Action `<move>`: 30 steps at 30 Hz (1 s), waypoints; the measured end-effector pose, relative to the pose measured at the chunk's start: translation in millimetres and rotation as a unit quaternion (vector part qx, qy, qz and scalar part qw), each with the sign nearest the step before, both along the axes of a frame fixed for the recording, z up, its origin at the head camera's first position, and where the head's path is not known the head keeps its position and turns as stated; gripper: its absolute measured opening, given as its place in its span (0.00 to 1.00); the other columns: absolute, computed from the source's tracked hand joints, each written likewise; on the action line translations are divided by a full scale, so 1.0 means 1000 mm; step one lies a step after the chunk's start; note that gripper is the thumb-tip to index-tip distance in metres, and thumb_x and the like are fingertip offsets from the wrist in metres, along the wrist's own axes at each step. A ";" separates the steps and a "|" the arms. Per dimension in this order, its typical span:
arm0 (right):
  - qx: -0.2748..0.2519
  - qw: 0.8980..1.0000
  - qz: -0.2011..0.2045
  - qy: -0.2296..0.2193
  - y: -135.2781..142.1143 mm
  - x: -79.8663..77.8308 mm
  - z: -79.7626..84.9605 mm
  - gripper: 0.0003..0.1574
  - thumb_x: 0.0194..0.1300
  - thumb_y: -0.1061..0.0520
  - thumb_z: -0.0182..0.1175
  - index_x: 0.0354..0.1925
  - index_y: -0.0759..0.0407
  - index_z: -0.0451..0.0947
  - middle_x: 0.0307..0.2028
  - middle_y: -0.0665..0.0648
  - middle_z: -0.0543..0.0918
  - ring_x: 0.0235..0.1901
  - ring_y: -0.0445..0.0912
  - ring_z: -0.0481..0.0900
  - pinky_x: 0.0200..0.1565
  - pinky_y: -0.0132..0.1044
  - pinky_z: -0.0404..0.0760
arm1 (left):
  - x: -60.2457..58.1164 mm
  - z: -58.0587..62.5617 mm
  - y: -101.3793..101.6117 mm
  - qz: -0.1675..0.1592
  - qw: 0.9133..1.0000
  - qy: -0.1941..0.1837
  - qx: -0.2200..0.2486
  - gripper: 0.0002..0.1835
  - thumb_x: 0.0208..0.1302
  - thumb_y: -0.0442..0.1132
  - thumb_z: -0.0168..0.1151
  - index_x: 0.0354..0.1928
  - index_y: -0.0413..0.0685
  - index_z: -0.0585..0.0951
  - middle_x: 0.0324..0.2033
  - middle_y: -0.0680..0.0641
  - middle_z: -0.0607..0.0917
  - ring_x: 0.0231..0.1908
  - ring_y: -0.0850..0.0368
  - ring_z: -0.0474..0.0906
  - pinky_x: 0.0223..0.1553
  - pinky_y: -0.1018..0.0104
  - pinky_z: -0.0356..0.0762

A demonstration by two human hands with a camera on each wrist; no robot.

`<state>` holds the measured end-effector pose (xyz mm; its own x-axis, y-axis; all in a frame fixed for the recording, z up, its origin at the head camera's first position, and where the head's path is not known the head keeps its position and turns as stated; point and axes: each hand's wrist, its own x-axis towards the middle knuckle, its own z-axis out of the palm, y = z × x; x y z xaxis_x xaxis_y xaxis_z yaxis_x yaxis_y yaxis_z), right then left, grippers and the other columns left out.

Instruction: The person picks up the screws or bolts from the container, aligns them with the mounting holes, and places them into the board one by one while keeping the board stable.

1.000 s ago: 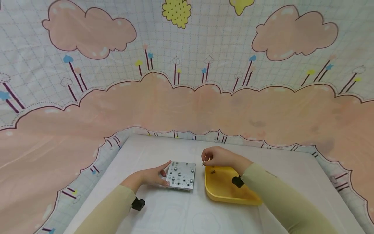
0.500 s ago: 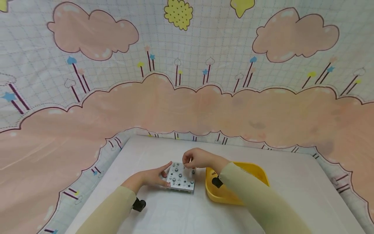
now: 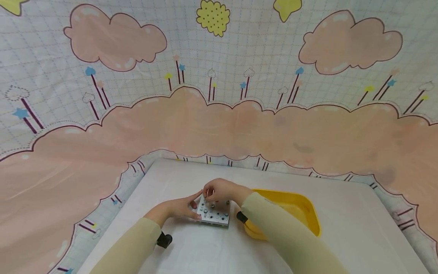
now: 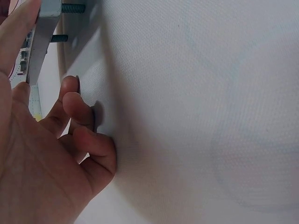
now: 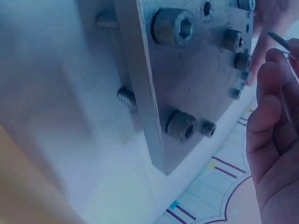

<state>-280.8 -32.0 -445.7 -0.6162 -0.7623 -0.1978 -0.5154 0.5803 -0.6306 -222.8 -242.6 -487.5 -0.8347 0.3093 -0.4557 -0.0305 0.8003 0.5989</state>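
A square metal plate [image 3: 215, 220] stands on the table, raised on bolts whose threaded ends [image 4: 74, 8] stick out beneath. Socket-head bolts [image 5: 174, 28] of several sizes sit in its holes, and a few holes show dark. My left hand [image 3: 178, 208] grips the plate's left side, thumb at the near corner and index finger at the far one. The other fingers curl loosely below it in the left wrist view. Over the plate's far left part, my right hand [image 3: 220, 190] pinches a small screw [image 5: 279, 40], its threaded shank showing past the fingertips.
Right of the plate is a yellow tray [image 3: 316, 222], partly covered by the right forearm. A white cloth covers the table [image 3: 191, 253]. Behind it rises a patterned cloth backdrop [image 3: 253, 129]. Dark wrist cameras [image 3: 165, 240] are worn on both arms.
My right hand has moved left from the yellow tray's edge to above the plate, carrying the small screw. The left hand keeps its grip on the plate.
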 end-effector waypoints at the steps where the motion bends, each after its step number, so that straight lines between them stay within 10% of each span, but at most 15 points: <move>1: 0.007 1.000 0.001 0.008 -0.002 0.000 -0.001 0.04 0.64 0.59 0.65 0.34 0.49 0.81 0.29 0.45 0.79 0.27 0.38 0.75 0.31 0.31 0.74 | 0.000 0.000 0.000 -0.001 1.000 0.001 -0.001 0.58 0.51 0.58 0.76 0.79 0.64 0.50 0.46 0.54 0.75 0.49 0.53 0.69 0.54 0.46 0.64; 30: 0.085 0.993 0.006 0.085 -0.022 0.007 -0.014 0.05 0.68 0.54 0.64 0.41 0.45 0.86 0.31 0.42 0.79 0.32 0.38 0.74 0.38 0.32 0.73 | -0.004 -0.005 -0.005 -0.002 1.000 -0.003 0.009 0.57 0.51 0.58 0.76 0.79 0.61 0.52 0.50 0.52 0.74 0.54 0.49 0.68 0.58 0.42 0.62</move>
